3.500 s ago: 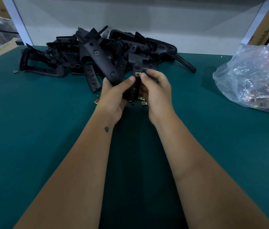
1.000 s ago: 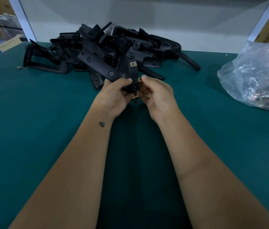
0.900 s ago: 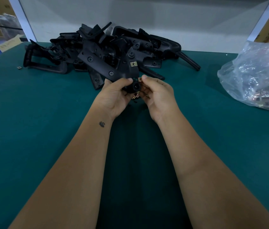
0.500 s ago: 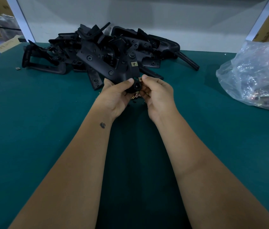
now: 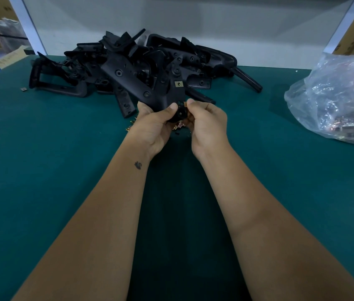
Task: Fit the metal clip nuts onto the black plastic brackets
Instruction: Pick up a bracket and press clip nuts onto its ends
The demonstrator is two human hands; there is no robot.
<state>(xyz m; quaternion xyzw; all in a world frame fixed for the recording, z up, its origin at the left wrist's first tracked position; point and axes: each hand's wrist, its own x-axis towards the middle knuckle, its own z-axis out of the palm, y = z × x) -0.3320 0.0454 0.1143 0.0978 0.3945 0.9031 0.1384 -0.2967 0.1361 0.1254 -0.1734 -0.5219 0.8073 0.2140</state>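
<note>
Since half a second ago a clip nut (image 5: 185,103) shows in right hand (image 5: 207,122) fingertips' pinch, touching the right edge of the bracket (image 5: 150,88) gripped by left hand (image 5: 153,124), mid-worktop, long arm slanting up-left.

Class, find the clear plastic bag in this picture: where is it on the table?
In the head view the clear plastic bag lies at the table's far right edge, right of the pile of black brackets and well clear of both hands.
</note>
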